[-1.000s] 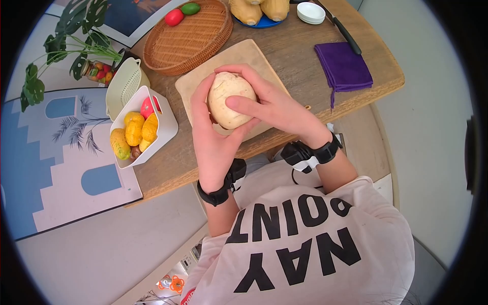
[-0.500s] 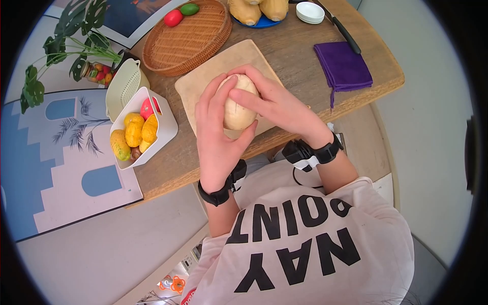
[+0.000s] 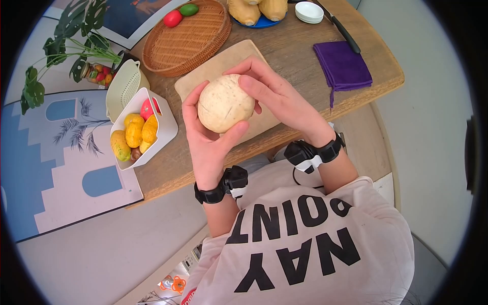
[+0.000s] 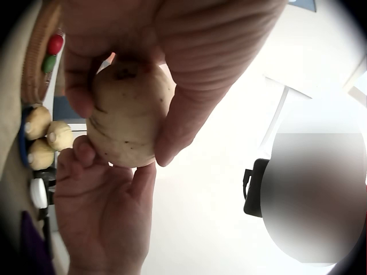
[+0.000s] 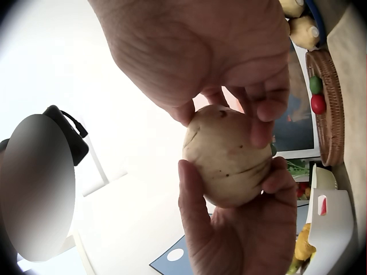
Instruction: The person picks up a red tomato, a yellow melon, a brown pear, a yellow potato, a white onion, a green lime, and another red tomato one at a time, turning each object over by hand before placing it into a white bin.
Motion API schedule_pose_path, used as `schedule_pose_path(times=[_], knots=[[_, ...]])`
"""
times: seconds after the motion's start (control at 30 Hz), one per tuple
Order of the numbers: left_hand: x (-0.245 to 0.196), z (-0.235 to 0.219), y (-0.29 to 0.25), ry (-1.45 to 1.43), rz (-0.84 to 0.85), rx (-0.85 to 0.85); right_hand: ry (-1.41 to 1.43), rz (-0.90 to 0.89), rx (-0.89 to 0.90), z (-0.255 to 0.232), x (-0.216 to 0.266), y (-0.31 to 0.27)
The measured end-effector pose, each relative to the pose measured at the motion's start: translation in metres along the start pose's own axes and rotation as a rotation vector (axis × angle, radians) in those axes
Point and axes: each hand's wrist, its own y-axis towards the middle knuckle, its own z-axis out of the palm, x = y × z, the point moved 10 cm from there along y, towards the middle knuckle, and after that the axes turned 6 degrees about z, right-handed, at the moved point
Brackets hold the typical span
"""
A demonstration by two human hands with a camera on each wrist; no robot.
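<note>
A round, cream-coloured jicama (image 3: 223, 104) with fine cracks and small dark specks is between both hands, held up over a pale cutting board (image 3: 254, 56). My left hand (image 3: 209, 147) grips it from the left, fingers round the far side and thumb along the near side. From the right, my right hand (image 3: 284, 101) holds it with the thumb on top and fingers curled behind. The left wrist view shows the underside of the jicama (image 4: 129, 114) with a dark hollow at one end. In the right wrist view, fingertips of both hands press its sides.
A wicker tray (image 3: 168, 48) with one red and one green fruit stands at the back left. Left is a white bin (image 3: 170, 122) of yellow produce beside a green colander (image 3: 122, 91). A purple cloth (image 3: 343, 66), knife (image 3: 345, 38) and white dishes (image 3: 309, 12) lie right.
The jicama has been turned between the hands and now shows a cracked face upward. Half a second ago the left fingers lay over its top; now they are at its left side.
</note>
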Motion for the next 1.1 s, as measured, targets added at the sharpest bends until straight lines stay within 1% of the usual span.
schedule_pose_path(times=[0.03, 0.13, 0.23, 0.3, 0.33, 0.4, 0.43, 0.5, 0.57, 0.6, 0.63, 0.7, 0.73, 0.8, 0.83, 0.93, 1.03, 1.1], knots=[[0.001, 0.0, 0.0, 0.009, -0.001, 0.001, -0.011, 0.005, -0.009, -0.001, 0.0, 0.0], [-0.006, 0.001, 0.004, 0.291, 0.148, 0.044, -0.035, 0.032, -0.019, -0.001, -0.006, 0.002], [-0.014, 0.009, 0.004, 0.757, 0.326, 0.152, -0.04, 0.056, -0.012, 0.002, -0.021, 0.004], [-0.007, 0.004, 0.004, 0.521, 0.219, 0.106, -0.041, 0.037, -0.027, 0.003, -0.022, 0.004], [-0.004, 0.002, 0.003, 0.403, 0.165, 0.082, -0.032, 0.077, -0.012, 0.003, -0.021, 0.003], [-0.002, -0.005, 0.004, 0.185, 0.11, 0.02, -0.013, 0.157, 0.019, 0.003, -0.016, 0.0], [-0.001, -0.007, 0.005, 0.075, 0.084, -0.01, -0.007, 0.103, 0.01, 0.003, -0.011, 0.0], [0.012, -0.014, 0.001, -0.04, -0.111, -0.077, 0.004, -0.004, -0.007, 0.004, -0.005, 0.001], [0.015, -0.013, 0.0, -0.087, -0.19, -0.105, 0.059, -0.121, -0.012, 0.006, -0.004, 0.004], [0.011, -0.011, 0.001, -0.078, -0.172, -0.099, 0.086, -0.18, -0.015, 0.006, -0.001, 0.004], [0.009, -0.01, 0.002, -0.068, -0.153, -0.094, 0.047, -0.138, -0.021, 0.006, -0.003, 0.004], [0.002, -0.01, 0.006, 0.137, 0.059, -0.013, -0.032, -0.055, -0.032, 0.005, -0.002, 0.004], [-0.005, -0.007, 0.006, 0.24, 0.165, 0.028, -0.015, 0.013, -0.024, 0.004, -0.007, 0.005], [-0.012, -0.001, 0.005, 0.383, 0.231, 0.063, 0.016, 0.149, -0.008, 0.003, -0.02, 0.006], [-0.016, 0.002, 0.004, 0.455, 0.263, 0.079, 0.016, 0.138, -0.013, 0.003, -0.018, 0.007], [-0.012, -0.002, 0.005, 0.355, 0.242, 0.02, 0.045, 0.091, -0.016, 0.004, -0.014, 0.007], [-0.006, 0.002, 0.003, 0.117, 0.022, -0.032, 0.101, 0.022, 0.006, 0.009, -0.01, 0.007], [-0.003, 0.0, 0.003, 0.125, 0.008, -0.058, 0.099, -0.009, 0.01, 0.011, -0.008, 0.007]])
